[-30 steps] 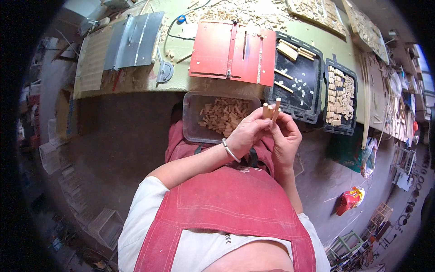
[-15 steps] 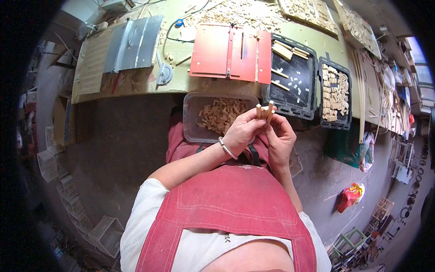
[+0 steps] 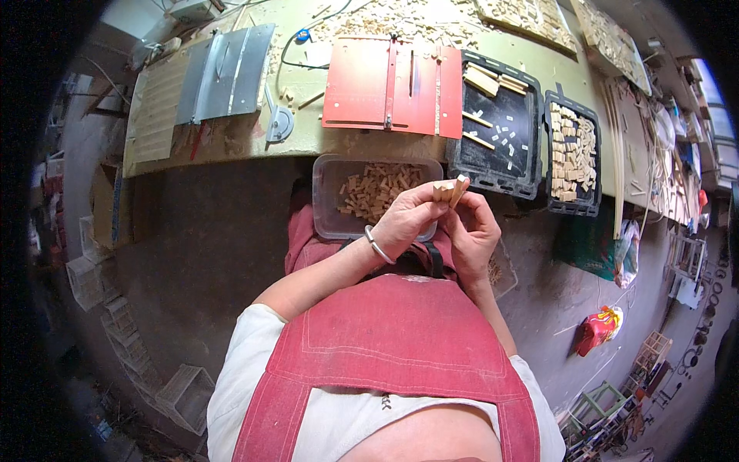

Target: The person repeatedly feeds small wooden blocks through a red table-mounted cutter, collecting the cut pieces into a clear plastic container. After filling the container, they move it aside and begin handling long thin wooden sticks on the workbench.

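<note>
In front of my chest, above the right rim of a clear plastic tub [image 3: 327,223], my two hands meet. My left hand [image 3: 409,219], with a metal bangle at the wrist, pinches small wooden blocks [image 3: 442,190] side by side between thumb and fingers. Close against them, my right hand [image 3: 473,234] grips one slim wooden block [image 3: 459,187] that leans to the right. The fingers partly hide the lower ends of these pieces. Inside the tub on my lap lies a heap of similar wooden blocks [image 3: 377,189].
A red slotted machine table [image 3: 358,88] sits on the bench ahead, with a grey one [image 3: 231,77] to its left. At right are a black tray [image 3: 531,165] with wood strips and a black crate [image 3: 552,196] of blocks. A red bag [image 3: 598,331] lies on the floor.
The wooden blocks in my fingers have tilted and now sit closer together, their gap narrower. Both hands stay at nearly the same place over the tub's right rim.
</note>
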The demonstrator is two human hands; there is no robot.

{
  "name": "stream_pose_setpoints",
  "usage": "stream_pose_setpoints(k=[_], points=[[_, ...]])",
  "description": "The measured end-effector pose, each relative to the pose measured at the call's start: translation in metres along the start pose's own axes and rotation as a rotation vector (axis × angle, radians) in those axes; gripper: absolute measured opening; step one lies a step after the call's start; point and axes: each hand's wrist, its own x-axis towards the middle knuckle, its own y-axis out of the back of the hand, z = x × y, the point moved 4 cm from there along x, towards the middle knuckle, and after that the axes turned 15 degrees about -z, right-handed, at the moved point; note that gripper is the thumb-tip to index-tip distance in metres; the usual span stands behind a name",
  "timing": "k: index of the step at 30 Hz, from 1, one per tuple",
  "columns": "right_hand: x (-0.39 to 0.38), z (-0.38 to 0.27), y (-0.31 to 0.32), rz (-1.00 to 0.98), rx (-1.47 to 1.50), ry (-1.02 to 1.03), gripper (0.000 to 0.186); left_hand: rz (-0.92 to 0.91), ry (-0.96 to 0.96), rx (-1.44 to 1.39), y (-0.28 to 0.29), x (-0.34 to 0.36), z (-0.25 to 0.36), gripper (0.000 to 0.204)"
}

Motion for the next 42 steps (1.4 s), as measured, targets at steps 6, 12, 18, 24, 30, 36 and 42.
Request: stream_pose_setpoints(k=[6,12,18,24,30,36,42], points=[[-0.002,0.011,0.004,0.022,-0.132,0.029,0.020,-0.015,-0.004,0.091,0.006,0.001,-0.007,0.047],[-0.007,0.021,0.007,0.025,-0.168,0.019,0.018,-0.025,0.040,-0.011,0.012,-0.004,-0.016,0.046],[-0.009,0.018,0.004,0.034,-0.076,-0.037,0.019,0.041,0.011,0.003,0.017,-0.007,-0.022,0.043],[-0.007,0.004,0.015,0.114,0.002,-0.103,0.020,0.115,0.146,1.127,0.024,-0.021,0.011,0.031],[0.047,-0.029,0.038,-0.148,-0.835,0.157,0.028,0.102,0.135,1.723,0.001,-0.027,0.081,0.037],[0.158,-0.012,0.007,-0.303,-1.254,0.398,0.010,0.182,0.094,1.841,0.007,-0.026,0.092,0.047],[0.180,-0.035,-0.008,-0.286,-1.279,0.499,0.019,0.249,0.002,1.765,0.012,-0.031,0.086,0.023]])
